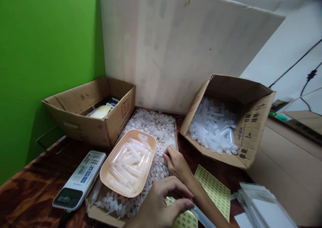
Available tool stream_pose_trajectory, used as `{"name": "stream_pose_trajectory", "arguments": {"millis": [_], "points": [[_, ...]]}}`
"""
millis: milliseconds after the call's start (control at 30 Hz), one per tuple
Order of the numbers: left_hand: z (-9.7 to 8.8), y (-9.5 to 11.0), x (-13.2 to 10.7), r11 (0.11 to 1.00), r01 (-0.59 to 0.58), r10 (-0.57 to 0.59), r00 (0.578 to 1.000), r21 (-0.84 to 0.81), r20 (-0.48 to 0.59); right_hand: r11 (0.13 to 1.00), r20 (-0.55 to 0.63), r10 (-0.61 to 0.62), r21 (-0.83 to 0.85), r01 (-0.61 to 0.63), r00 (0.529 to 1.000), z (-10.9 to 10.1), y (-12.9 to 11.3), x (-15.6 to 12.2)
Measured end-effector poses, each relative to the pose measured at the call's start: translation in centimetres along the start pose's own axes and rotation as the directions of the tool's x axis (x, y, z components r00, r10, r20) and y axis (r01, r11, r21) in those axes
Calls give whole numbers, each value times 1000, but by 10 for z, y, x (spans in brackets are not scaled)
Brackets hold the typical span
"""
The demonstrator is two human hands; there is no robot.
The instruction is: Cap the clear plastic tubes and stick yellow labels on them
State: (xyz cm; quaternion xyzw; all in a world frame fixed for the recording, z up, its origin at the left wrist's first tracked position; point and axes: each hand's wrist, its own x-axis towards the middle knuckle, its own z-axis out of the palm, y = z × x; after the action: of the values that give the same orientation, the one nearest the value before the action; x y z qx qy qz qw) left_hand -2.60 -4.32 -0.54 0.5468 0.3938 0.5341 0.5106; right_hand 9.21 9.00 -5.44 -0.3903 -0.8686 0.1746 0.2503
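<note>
The right hand (176, 162) reaches into the flat box of small white caps (161, 130), fingers curled on them; the left hand (163, 204) pinches a clear tube (201, 216). An orange tray (129, 162) (resting on the caps) holds tubes; the tilted carton (241, 120) holds more.

A bright green wall (47, 46) fills nine to eleven o'clock; a pale wall (297, 43) with dark cables (291, 68) sits at two o'clock; dark wooden table (27, 191) at seven.
</note>
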Motion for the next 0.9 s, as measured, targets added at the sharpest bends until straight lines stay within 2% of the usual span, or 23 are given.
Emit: {"name": "stream_pose_trajectory", "arguments": {"millis": [100, 200, 367, 467, 533, 633, 767, 900], "points": [[1, -2, 0, 998, 53, -53, 999, -38, 9, 998, -57, 45, -50, -48, 997, -7, -7, 7], [2, -2, 1, 980, 138, -133, 990, -144, 42, 993, -75, 66, -95, -73, 995, -11, -13, 19], [3, -3, 3, 918, 232, -223, 973, -323, 64, 994, 65, -40, -100, 46, 997, -7, -17, 39], [4, -12, 5, 848, 348, -328, 937, -401, 120, 989, 141, -94, -97, 109, 985, -1, -18, 42], [6, -20, 6, 809, 402, -386, 914, -428, 129, 989, 145, -100, -95, 115, 984, 2, -16, 41], [10, -29, 4, 753, 441, -433, 891, -489, 138, 992, 107, -100, -69, 107, 989, 2, -11, 36], [14, -28, 2, 667, 502, -496, 851, -550, 176, 994, 21, -104, 17, 104, 994, -8, -3, 24], [10, -22, 5, 630, 515, -523, 835, -581, 172, 985, -107, -49, 158, 65, 993, -27, -2, -7]]}}
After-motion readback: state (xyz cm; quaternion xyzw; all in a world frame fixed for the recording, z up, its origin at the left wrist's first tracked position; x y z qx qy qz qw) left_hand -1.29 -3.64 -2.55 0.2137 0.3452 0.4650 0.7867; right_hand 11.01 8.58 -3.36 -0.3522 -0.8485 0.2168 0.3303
